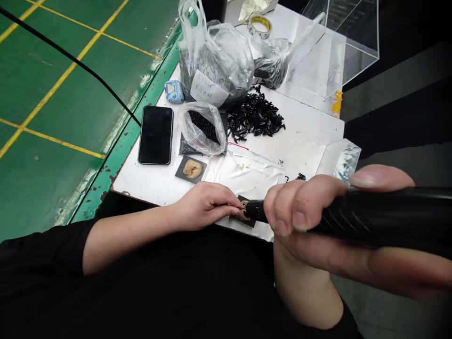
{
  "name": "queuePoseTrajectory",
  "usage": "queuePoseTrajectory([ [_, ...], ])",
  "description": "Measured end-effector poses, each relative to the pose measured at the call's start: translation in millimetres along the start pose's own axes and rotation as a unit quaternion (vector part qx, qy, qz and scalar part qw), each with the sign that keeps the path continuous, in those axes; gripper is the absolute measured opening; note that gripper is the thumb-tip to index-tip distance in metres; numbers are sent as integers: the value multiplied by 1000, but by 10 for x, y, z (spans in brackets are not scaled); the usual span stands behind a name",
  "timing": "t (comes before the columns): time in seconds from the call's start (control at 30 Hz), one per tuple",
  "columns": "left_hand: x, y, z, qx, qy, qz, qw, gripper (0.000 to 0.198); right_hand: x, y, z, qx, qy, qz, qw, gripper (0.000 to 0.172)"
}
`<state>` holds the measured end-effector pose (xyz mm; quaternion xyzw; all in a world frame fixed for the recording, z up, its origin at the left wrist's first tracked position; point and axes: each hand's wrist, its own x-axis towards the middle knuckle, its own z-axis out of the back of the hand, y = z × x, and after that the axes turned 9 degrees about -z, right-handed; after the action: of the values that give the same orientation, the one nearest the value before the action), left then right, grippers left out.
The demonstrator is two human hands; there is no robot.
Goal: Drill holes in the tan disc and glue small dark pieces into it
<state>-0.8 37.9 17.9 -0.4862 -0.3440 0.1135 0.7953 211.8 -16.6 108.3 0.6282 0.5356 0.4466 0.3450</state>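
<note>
My left hand [205,205] has its fingers [226,202] pinched narrow on a tiny gold-coloured part [243,205], right at the nose of a black ribbed cylindrical handheld tool [381,217]. My right hand [300,212] is wrapped around that tool, fingers curled tight. Everything's just above a dark square pad [250,222] at the edge of the white worktop [310,141].

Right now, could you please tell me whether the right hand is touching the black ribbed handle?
Touching: the head view plainly shows the right hand wrapped around the black ribbed handle, with the fingers curled over it.
</note>
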Motion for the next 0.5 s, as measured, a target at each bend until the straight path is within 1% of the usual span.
queuePoseTrajectory([
  [0.07, -6, 4, -22, 22, -1, -9, 1000, 12, 6, -34, -9, -6, -9, -16, 1000, 41],
  [0.1, -11, 8, -39, 37, -6, -13, 999, 18, -3, -58, -9, -11, -23, -8, 1000, 42],
  [0.17, -26, 15, -82, 69, -16, -18, 997, 33, -49, -114, 4, -23, -62, 41, 997, 45],
  [0.2, -38, 16, -105, 86, -15, -21, 996, 35, -87, -136, 18, -33, -83, 63, 994, 46],
  [0.23, -51, 15, -128, 106, -7, -25, 994, 32, -132, -151, 36, -48, -103, 71, 991, 47],
  [0.3, -80, 6, -168, 159, 23, -43, 986, 23, -230, -153, 79, -86, -134, 56, 986, 46],
  [0.37, -104, -7, -201, 225, 60, -59, 971, 25, -315, -139, 119, -119, -155, 48, 980, 45],
  [0.43, -118, -19, -225, 282, 90, -64, 953, 30, -369, -137, 151, -129, -160, 79, 975, 47],
  [0.5, -123, -26, -241, 315, 112, -63, 940, 31, -393, -156, 177, -138, -157, 101, 973, 47],
])
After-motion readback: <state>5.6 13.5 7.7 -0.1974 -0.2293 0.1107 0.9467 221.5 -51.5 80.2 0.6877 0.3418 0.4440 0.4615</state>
